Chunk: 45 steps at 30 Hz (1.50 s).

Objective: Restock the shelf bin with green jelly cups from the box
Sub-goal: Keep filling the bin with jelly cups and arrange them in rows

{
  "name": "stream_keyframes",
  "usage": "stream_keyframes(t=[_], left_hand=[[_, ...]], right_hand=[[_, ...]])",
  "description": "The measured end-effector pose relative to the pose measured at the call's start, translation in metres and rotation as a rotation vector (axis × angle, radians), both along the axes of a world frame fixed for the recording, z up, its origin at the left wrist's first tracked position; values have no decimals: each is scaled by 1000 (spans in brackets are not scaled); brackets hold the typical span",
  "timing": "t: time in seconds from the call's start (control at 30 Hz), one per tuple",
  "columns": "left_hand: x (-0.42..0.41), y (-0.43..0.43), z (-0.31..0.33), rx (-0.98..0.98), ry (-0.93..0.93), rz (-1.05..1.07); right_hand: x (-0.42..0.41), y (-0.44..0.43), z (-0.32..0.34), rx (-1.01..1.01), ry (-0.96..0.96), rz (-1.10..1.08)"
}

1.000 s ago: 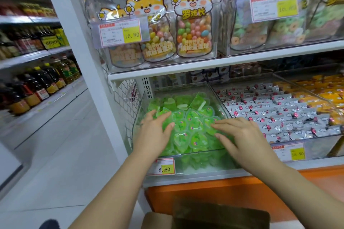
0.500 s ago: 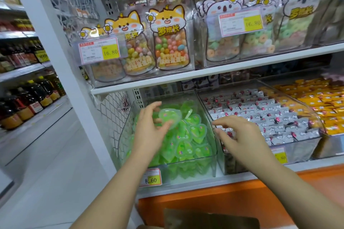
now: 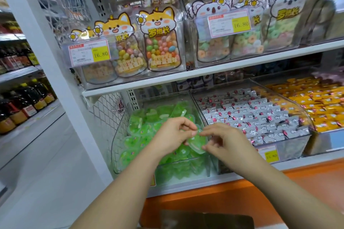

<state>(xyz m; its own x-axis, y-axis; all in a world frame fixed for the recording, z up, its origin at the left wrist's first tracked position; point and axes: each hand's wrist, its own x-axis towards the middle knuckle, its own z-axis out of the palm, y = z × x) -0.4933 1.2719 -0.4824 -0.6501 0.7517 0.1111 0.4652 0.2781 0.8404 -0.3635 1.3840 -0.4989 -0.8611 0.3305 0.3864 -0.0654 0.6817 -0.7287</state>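
Currently both your hands pinch one small green translucent plastic jelly cup (image 3: 197, 143) just above the front of the clear plastic shelf bin (image 3: 121, 135). Left hand (image 3: 171, 136): fingers curled on the cup's upper rim. Right hand (image 3: 224, 141): thumb and forefinger clamp its lower edge. Judged light, stiff-rimmed, slick film lid; hold by the rim. Brown cardboard box (image 3: 204, 219) sits below the bin.
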Motion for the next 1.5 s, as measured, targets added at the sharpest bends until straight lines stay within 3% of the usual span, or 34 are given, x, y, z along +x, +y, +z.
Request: stream_keyframes(t=[0.33, 0.43, 0.57, 0.67, 0.77, 1.1, 1.3, 1.5], left_hand=[[-1, 5, -8, -179, 373, 61], [2, -8, -9, -200, 522, 78], [7, -37, -20, -263, 634, 33], [14, -52, -27, -424, 669, -47], [17, -55, -31, -509, 682, -80], [14, -58, -36, -490, 728, -96], [-3, -72, -18, -333, 631, 11], [-39, -98, -7, -135, 500, 206]], right_hand=[[-6, -1, -16, 530, -126, -15], [-8, -3, -21, 695, -60, -75], [-7, -10, -25, 747, 45, -103], [-7, -13, -26, 784, 77, -82], [-9, -12, -28, 789, 101, -84], [-3, -14, -26, 706, 95, -100], [-26, -24, -4, 510, 45, -109], [-104, -32, 15, 383, -133, -183]])
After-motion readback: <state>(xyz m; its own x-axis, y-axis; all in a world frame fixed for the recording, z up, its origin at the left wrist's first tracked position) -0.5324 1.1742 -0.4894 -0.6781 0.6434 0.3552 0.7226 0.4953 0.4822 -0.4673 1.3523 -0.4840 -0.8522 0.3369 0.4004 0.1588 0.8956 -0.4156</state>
